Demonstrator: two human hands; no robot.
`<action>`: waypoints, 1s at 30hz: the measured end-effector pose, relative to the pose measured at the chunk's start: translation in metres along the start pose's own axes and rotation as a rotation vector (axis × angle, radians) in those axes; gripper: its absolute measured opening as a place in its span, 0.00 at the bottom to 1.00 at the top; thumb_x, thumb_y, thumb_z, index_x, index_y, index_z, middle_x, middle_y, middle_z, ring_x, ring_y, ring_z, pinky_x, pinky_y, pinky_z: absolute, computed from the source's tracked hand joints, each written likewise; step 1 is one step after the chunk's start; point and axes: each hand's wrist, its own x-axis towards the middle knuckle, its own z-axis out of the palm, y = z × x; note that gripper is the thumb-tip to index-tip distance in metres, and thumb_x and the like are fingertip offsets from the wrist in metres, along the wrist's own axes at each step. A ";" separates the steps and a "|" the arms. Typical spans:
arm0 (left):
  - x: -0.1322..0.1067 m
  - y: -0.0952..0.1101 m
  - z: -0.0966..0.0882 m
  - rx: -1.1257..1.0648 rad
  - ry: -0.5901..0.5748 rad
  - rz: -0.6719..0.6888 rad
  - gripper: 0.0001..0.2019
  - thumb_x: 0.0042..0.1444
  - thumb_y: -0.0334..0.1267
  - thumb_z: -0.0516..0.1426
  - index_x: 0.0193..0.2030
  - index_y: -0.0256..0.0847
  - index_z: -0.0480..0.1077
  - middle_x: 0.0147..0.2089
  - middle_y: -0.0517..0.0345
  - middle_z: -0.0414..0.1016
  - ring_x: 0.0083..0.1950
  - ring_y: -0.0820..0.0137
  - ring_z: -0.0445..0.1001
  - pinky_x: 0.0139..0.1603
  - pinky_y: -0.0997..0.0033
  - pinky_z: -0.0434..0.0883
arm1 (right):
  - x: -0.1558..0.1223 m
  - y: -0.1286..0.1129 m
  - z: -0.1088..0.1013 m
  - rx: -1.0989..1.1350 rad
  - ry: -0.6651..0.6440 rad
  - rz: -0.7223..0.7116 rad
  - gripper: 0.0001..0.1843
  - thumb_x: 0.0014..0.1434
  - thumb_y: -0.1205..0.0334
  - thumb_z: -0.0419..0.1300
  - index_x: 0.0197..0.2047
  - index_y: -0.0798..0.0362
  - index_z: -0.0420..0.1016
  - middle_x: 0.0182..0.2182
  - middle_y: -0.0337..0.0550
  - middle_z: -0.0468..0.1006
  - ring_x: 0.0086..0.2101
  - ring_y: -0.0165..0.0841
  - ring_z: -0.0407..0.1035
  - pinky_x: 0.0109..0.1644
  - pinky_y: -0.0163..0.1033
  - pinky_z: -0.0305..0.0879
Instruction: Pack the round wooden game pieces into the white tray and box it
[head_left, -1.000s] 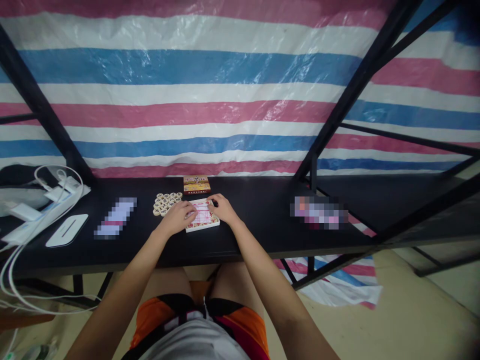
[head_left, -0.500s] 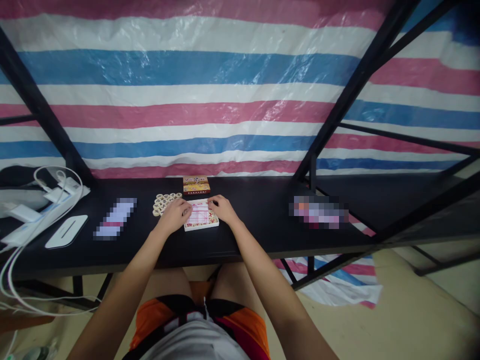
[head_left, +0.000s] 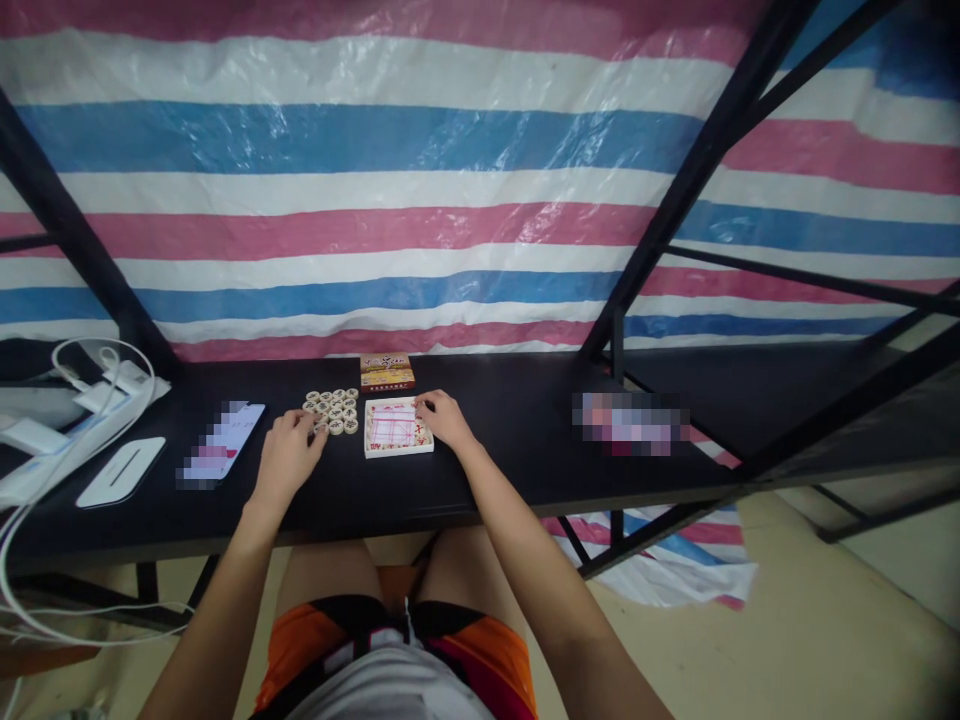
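Black-marked Chinese chess pieces (head_left: 337,411) lie in close rows on the dark table. At the near left corner of these rows is my left hand (head_left: 289,455), its thumb and fingers closed about one piece. To the right sits a shallow white box (head_left: 400,452), with red-marked pieces in it partly under a sheet of paper with pink lines (head_left: 392,427). My right hand (head_left: 445,416) grips the box at its far right corner, fingers bent over the rim. Behind the box stands a printed carton (head_left: 387,372).
A phone (head_left: 229,440) with a blurred screen and a white flat stand (head_left: 121,472) lie on the left. Beyond them are a power strip (head_left: 49,465) and white cables. A pixelated item (head_left: 631,424) lies at right. Black frame bars (head_left: 697,190) and striped sheeting (head_left: 390,230) rise behind.
My left hand has moved left from the box to the near left corner of the piece rows. My right hand stays at the box's right side. The view has shifted slightly.
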 end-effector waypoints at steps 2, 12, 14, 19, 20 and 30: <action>-0.009 -0.002 0.002 -0.013 0.007 -0.029 0.15 0.58 0.41 0.49 0.47 0.40 0.71 0.48 0.46 0.69 0.46 0.57 0.69 0.45 0.60 0.67 | 0.000 -0.001 -0.001 0.002 -0.006 0.011 0.10 0.55 0.66 0.55 0.37 0.52 0.78 0.37 0.44 0.74 0.39 0.33 0.69 0.50 0.40 0.61; -0.018 -0.002 0.008 -0.050 -0.076 -0.023 0.14 0.58 0.38 0.49 0.47 0.40 0.69 0.47 0.47 0.69 0.47 0.58 0.70 0.46 0.62 0.68 | 0.000 0.002 -0.001 0.010 -0.013 0.013 0.11 0.54 0.67 0.55 0.37 0.51 0.78 0.37 0.43 0.73 0.37 0.32 0.68 0.49 0.39 0.62; -0.018 -0.002 0.008 -0.068 -0.065 -0.023 0.13 0.58 0.38 0.49 0.46 0.40 0.69 0.47 0.48 0.69 0.47 0.60 0.70 0.46 0.63 0.68 | 0.000 0.002 -0.001 0.013 -0.018 0.012 0.11 0.54 0.68 0.56 0.37 0.51 0.78 0.37 0.43 0.73 0.37 0.32 0.68 0.49 0.39 0.62; -0.019 -0.002 0.010 -0.137 -0.067 0.007 0.12 0.59 0.38 0.48 0.43 0.39 0.69 0.45 0.50 0.70 0.47 0.61 0.70 0.48 0.64 0.67 | 0.001 0.001 -0.002 0.009 -0.033 0.027 0.11 0.54 0.67 0.56 0.39 0.52 0.78 0.38 0.43 0.73 0.38 0.30 0.68 0.50 0.36 0.61; -0.019 -0.002 0.010 -0.152 -0.069 0.021 0.12 0.59 0.39 0.48 0.43 0.39 0.69 0.44 0.50 0.70 0.47 0.61 0.70 0.48 0.64 0.67 | 0.000 0.001 -0.002 0.005 -0.035 0.029 0.11 0.55 0.67 0.56 0.39 0.52 0.78 0.38 0.43 0.73 0.38 0.30 0.68 0.50 0.36 0.61; -0.020 0.003 0.006 -0.162 -0.084 0.108 0.09 0.59 0.41 0.50 0.37 0.41 0.68 0.40 0.51 0.74 0.44 0.60 0.70 0.45 0.64 0.67 | -0.001 -0.002 -0.004 0.001 -0.042 0.027 0.11 0.55 0.68 0.56 0.39 0.52 0.78 0.38 0.43 0.74 0.39 0.30 0.69 0.51 0.35 0.60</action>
